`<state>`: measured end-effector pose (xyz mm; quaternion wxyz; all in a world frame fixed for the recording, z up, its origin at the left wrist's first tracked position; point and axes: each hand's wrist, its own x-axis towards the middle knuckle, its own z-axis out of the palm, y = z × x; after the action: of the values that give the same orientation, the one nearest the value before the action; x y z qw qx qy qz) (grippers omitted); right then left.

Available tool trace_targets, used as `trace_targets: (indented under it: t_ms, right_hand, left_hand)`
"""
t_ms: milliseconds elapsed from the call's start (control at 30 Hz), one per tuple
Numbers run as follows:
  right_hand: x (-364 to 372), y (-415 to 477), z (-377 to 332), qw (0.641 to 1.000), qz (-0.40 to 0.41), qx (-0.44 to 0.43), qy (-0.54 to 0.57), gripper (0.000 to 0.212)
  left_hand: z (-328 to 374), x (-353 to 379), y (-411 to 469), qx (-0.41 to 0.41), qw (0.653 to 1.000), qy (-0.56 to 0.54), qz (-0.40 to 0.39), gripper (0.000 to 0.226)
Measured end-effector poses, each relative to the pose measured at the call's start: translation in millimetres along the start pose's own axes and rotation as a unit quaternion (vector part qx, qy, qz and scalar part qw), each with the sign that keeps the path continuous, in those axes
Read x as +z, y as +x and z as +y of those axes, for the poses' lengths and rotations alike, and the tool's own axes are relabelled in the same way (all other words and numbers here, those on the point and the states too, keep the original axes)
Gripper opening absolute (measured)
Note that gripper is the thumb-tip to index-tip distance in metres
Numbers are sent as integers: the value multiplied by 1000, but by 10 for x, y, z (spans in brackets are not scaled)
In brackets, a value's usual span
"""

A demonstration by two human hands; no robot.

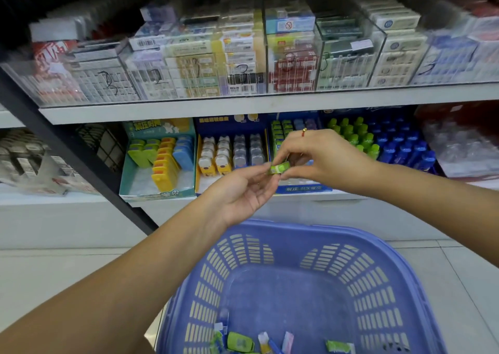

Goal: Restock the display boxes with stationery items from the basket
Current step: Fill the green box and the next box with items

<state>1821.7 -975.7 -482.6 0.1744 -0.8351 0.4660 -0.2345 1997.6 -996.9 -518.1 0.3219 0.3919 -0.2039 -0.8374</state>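
A small green packaged item (279, 168) is pinched between both hands in front of the lower shelf. My left hand (243, 191) holds its left end with fingertips, palm up. My right hand (313, 159) grips its right end from above. Directly behind them is a blue display box (302, 189) with green and pale items; my right hand hides most of it. The blue basket (378, 259) is below, and several small green, pink and yellow items (240, 341) lie on its bottom at the near edge.
On the lower shelf, a teal display box (158, 189) of green, yellow and blue items is at left; a box (229, 151) of white-yellow and grey items is beside it. Green and blue bottles (388, 143) are at right. Clear bins (243, 67) of packs fill the upper shelf.
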Motion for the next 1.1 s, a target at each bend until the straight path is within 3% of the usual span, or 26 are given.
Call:
trace_targets:
  t_ms: [100, 167, 200, 267, 300, 333, 400, 467, 767, 1100]
  right_hand:
    - [1, 66, 98, 997, 71, 18, -1, 21]
    - [-4, 141, 263, 988, 128, 89, 1, 22]
    - [-2, 178, 356, 981, 144, 131, 2, 22]
    - [39, 240, 520, 972, 146, 183, -1, 21]
    - [76, 264, 573, 971, 136, 197, -2, 21]
    - [123, 288, 606, 971, 127, 204, -3, 22]
    - [207, 338, 638, 975, 106, 197, -1, 23]
    - [252, 393, 645, 979, 83, 185, -26, 24]
    - [216, 575, 629, 978, 38, 156, -130, 23]
    - [307, 541, 684, 978, 32, 169, -121, 19]
  left_hand:
    - [16, 1, 77, 21, 999, 27, 12, 15]
    - [-20, 0, 143, 77, 976, 197, 51, 23]
    - [-50, -12, 165, 126, 924, 354, 74, 29]
    - [-138, -60, 196, 215, 739, 636, 59, 42]
    - [-179, -86, 204, 231, 659, 714, 37, 49]
    - [-221, -112, 213, 232, 602, 764, 14, 54]
    - [-294, -166, 249, 221, 525, 822, -15, 62]
    - [-335, -181, 272, 215, 482, 849, -23, 65]
    - [-356, -136, 278, 209, 456, 865, -12, 67]
    - [-364, -109, 277, 198, 454, 869, -15, 67]
